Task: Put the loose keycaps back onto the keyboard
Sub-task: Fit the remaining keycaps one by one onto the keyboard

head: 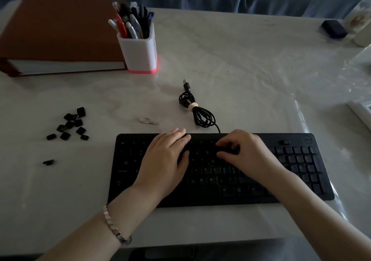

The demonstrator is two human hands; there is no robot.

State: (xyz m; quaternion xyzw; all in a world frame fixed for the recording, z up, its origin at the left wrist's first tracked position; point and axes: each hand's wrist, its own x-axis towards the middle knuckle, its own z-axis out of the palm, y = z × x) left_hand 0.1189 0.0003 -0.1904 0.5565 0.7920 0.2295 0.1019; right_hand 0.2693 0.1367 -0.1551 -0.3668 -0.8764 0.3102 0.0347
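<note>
The black keyboard (297,160) lies across the near middle of the white table. My left hand (166,158) rests flat on its left-centre keys, fingers straight. On the upper key rows, my right hand (249,156) has thumb and fingers curled round a dark keycap (228,150), which is hard to tell apart from the keys in the dim light. Several loose black keycaps (70,124) lie in a cluster on the table to the left. A single keycap (48,162) sits apart, nearer to me.
The keyboard's coiled cable (197,110) lies just behind it. A white pen holder (140,50) and a brown binder (60,36) stand at the back left. A small metal piece (148,121) lies near the cable. A dark case (334,29) sits back right.
</note>
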